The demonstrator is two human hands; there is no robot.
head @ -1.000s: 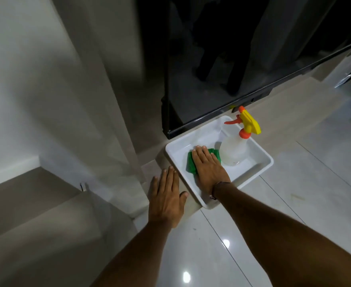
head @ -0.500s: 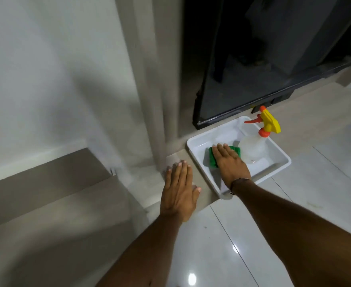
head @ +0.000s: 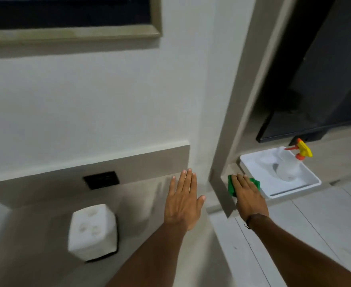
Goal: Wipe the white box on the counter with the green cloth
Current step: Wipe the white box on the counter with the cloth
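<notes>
My right hand lies flat, palm down, pressing the green cloth onto the ledge; the cloth pokes out past my fingertips and on both sides of them. Just to the right of that hand sits a white tray with a spray bottle standing in it. My left hand is spread wide and holds nothing, fingers straight, over the counter. The white box sits on the counter well to the left of my left hand and a little nearer to me, blurred.
</notes>
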